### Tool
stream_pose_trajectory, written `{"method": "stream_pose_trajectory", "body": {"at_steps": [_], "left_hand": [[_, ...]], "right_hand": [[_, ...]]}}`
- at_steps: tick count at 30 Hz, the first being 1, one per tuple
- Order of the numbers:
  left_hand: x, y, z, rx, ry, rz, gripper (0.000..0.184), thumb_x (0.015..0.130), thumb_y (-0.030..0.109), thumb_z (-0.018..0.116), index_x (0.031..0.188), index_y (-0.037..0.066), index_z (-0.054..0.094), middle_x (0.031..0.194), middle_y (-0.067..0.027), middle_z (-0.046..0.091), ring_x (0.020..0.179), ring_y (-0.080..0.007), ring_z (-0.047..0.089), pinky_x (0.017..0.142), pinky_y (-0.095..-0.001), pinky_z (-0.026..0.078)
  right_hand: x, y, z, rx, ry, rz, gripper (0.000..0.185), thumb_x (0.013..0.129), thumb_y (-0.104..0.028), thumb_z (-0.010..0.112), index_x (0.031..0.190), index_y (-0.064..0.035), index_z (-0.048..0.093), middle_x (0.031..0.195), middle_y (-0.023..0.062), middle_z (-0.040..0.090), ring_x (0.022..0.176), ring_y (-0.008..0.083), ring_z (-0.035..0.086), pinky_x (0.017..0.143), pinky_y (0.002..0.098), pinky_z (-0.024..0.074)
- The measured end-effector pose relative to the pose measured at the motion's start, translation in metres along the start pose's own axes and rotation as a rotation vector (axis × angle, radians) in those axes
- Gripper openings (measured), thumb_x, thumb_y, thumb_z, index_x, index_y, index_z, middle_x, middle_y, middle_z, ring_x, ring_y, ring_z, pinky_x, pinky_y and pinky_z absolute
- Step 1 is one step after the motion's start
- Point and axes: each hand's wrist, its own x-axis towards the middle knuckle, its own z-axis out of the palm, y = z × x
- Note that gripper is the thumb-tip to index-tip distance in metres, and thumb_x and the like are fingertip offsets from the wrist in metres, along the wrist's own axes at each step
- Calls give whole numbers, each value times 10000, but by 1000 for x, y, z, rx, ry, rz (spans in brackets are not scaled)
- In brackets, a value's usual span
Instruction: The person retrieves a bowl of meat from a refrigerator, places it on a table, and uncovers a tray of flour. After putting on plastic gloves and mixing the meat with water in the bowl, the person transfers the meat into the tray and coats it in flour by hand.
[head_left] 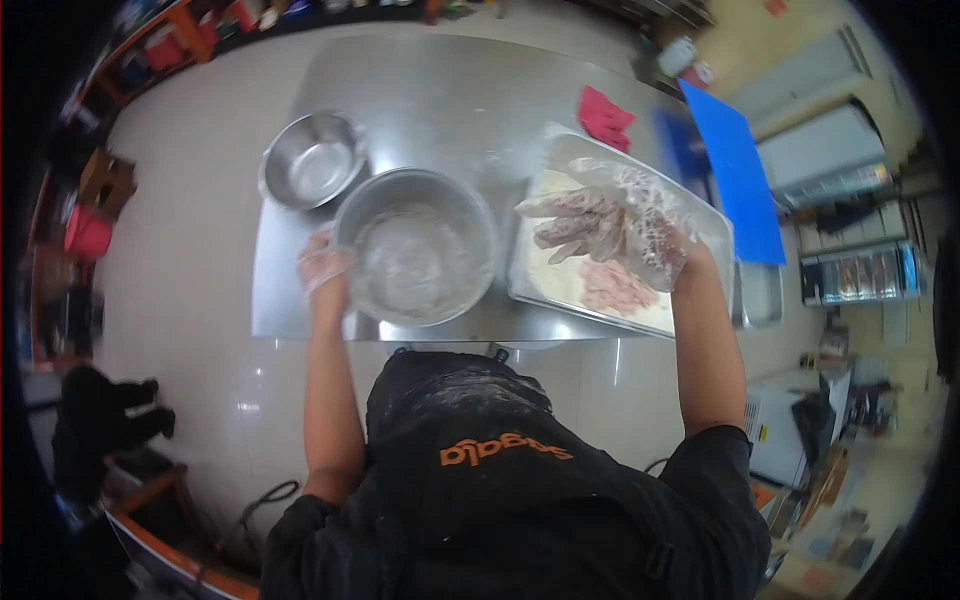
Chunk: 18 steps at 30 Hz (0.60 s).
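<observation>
My left hand, in a clear plastic glove, grips the left side of a large, deep metal bowl. Some whitish residue lies on the bowl's bottom. Over a rectangular metal tray hangs my right hand, its loose clear glove coated with white flour. The fingers of this hand stretch out to the left, apart, with nothing held in them. White flour covers the tray's bottom, and pale pink raw meat pieces lie in it near the front edge. My right hand hides part of the flour.
A smaller metal bowl stands at the left of the steel table, behind the large bowl. Beyond the tray lies a crumpled red cloth. A blue board and another metal pan are at the right.
</observation>
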Motion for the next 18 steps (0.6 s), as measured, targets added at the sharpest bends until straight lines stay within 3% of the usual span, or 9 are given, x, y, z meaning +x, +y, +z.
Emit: {"method": "stream_pose_trajectory", "body": {"at_steps": [4, 6, 8, 9, 11, 12, 15, 17, 18], "left_hand": [[-12, 35, -13, 404, 15, 10, 281, 772, 194, 596, 982, 8, 606, 905, -193, 629, 865, -304, 606, 771, -387, 468], [-17, 59, -33, 561, 42, 44, 342, 778, 251, 617, 1025, 15, 590, 938, -207, 624, 909, -330, 602, 799, -395, 469], [-18, 78, -47, 372, 56, 123, 466, 761, 312, 647, 1101, 6, 561, 977, -191, 630, 931, -338, 602, 852, -382, 459], [-19, 88, -54, 280, 60, 162, 529, 752, 342, 662, 1139, 1, 546, 997, -184, 633, 942, -343, 602, 879, -375, 453], [-26, 117, -62, 140, -247, 141, 678, 706, 378, 696, 1209, -18, 472, 1116, -233, 560, 1049, -346, 547, 924, -390, 419], [-30, 124, -62, 67, -401, 131, 756, 683, 396, 714, 1245, -27, 435, 1175, -257, 523, 1102, -348, 519, 946, -397, 401], [-51, 69, -20, 268, -167, 286, 930, 633, 401, 737, 1327, -40, 303, 1314, -311, 358, 1252, -335, 372, 1020, -455, 301], [-45, 56, -5, 348, -134, 323, 904, 658, 379, 713, 1353, -5, 281, 1370, -266, 303, 1288, -330, 310, 1042, -489, 240], [-41, 56, 2, 381, -127, 359, 893, 671, 368, 701, 1366, 12, 269, 1398, -243, 275, 1306, -328, 280, 1053, -507, 209]], "right_hand": [[103, 44, 80, -63, -134, 114, 509, 921, -392, 431, 1294, -46, 441, 1291, 180, 470, 1136, 310, 492, 970, 391, 414], [136, 63, 106, -684, -79, -30, 442, 923, -343, 436, 1222, -25, 501, 1247, 172, 508, 1089, 292, 520, 935, 381, 428], [181, 93, 88, -1448, -227, -90, 396, 925, -301, 426, 1171, -7, 528, 1208, 171, 533, 1068, 258, 525, 899, 382, 422], [187, 95, 98, -1344, -96, 57, 382, 910, -263, 430, 1180, -11, 526, 1192, 165, 546, 1057, 263, 535, 891, 367, 423], [188, 106, 120, -1105, 172, 345, 371, 878, -188, 437, 1197, -18, 521, 1159, 153, 573, 1035, 274, 553, 874, 337, 425], [193, 116, 123, -1002, 233, 355, 379, 882, -183, 424, 1215, -23, 506, 1177, 154, 561, 1055, 273, 540, 896, 341, 411], [199, 137, 133, -745, 409, 344, 401, 903, -218, 387, 1239, -23, 485, 1214, 160, 533, 1104, 268, 508, 939, 357, 382], [185, 133, 158, -627, 530, 276, 440, 927, -309, 367, 1215, -5, 503, 1214, 171, 526, 1119, 262, 497, 938, 378, 380], [189, 142, 147, -788, 465, 201, 457, 934, -317, 340, 1227, 0, 491, 1220, 184, 520, 1127, 267, 494, 951, 379, 373]]}}
